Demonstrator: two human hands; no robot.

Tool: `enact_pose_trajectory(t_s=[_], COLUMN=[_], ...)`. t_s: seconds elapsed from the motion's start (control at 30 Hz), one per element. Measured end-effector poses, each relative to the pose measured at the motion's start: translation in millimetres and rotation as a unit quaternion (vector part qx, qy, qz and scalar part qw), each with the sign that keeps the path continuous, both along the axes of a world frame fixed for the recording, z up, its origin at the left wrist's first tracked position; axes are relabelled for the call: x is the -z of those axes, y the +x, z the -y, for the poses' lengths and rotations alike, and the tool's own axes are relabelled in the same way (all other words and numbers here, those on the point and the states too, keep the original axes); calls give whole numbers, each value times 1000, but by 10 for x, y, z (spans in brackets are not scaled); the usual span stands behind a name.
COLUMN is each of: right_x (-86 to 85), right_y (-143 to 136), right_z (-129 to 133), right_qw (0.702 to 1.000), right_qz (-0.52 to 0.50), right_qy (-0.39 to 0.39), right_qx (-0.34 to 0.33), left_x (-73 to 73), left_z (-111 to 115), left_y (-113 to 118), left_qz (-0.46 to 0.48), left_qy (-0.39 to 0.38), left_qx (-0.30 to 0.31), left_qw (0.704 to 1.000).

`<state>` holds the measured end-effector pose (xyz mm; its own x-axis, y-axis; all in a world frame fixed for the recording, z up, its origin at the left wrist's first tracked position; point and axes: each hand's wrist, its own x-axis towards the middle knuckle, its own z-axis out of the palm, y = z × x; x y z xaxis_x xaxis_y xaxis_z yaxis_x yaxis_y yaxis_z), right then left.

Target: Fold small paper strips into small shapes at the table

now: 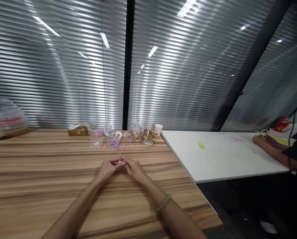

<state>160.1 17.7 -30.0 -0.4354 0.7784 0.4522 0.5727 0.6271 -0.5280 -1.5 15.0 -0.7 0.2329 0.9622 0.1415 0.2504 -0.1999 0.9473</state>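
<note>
My left hand [108, 168] and my right hand [135, 168] meet above the wooden table, fingertips close together. Between them is a small pink and whitish piece [122, 163], too small to name; both hands pinch it, and the fingers partly hide it. Beyond my hands, many tiny pink, purple and blue pieces [118, 146] lie scattered. More such pieces fill a small clear container [113, 142] lying just behind them. A round clear lid [95, 142] with a white label rests to its left.
At the table's back stand a gold box [78, 130], a clear tub [97, 131], crumpled plastic bags [133, 132], a gold tissue pack [148, 137] and a paper cup [158, 129]. A white table [220, 162] adjoins at right, where another person's arms [272, 151] rest.
</note>
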Motion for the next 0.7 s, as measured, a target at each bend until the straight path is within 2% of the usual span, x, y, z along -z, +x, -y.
enact_pose_trajectory(t_s=[0.17,0.33,0.57,0.7], right_x=[-16,-27,-73,-85], right_y=[9,14,13,10], right_z=[21,43,73,81], right_qw=[999,996,994,994], right_qz=[44,79,93,93], right_qy=[24,22,16,16], right_qx=[15,34,54,55], left_x=[3,-15,33,10], left_z=[-28,-20,-18,-2], left_y=[-24,-17,-21,-18], left_qz=[-36,-62,-112,-135], left_qy=[26,39,81,98], left_qx=[22,17,21,24], left_qw=[999,997,990,986])
